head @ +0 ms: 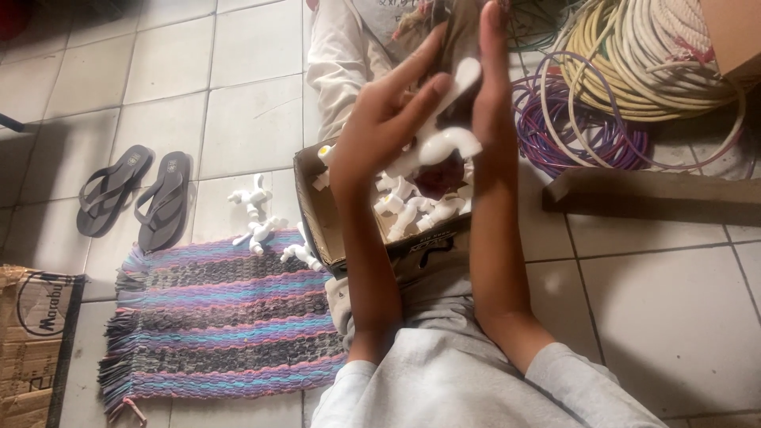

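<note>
Both hands (pixel 432 111) raised, fingers (pixel 416 59) extended

White plastic tap fitting (pixel 444 143); woven rug (pixel 222 317) – purple, blue, pink, grey stripes; dark grey rubber flip-flops (pixel 135 198); purple coiled hose (pixel 571 127) – cream coiled hose (pixel 642 55) beside.

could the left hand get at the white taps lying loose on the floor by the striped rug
Probably yes, once freed. The left hand is raised, busy with a white tap together with the right hand. The loose taps lie uncovered on that side, just beyond the cardboard box.

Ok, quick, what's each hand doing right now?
Left hand: fingers spread, touching the white plastic tap; grip cannot be told.
Right hand: flat and open, pressed against the tap's other side.
</note>
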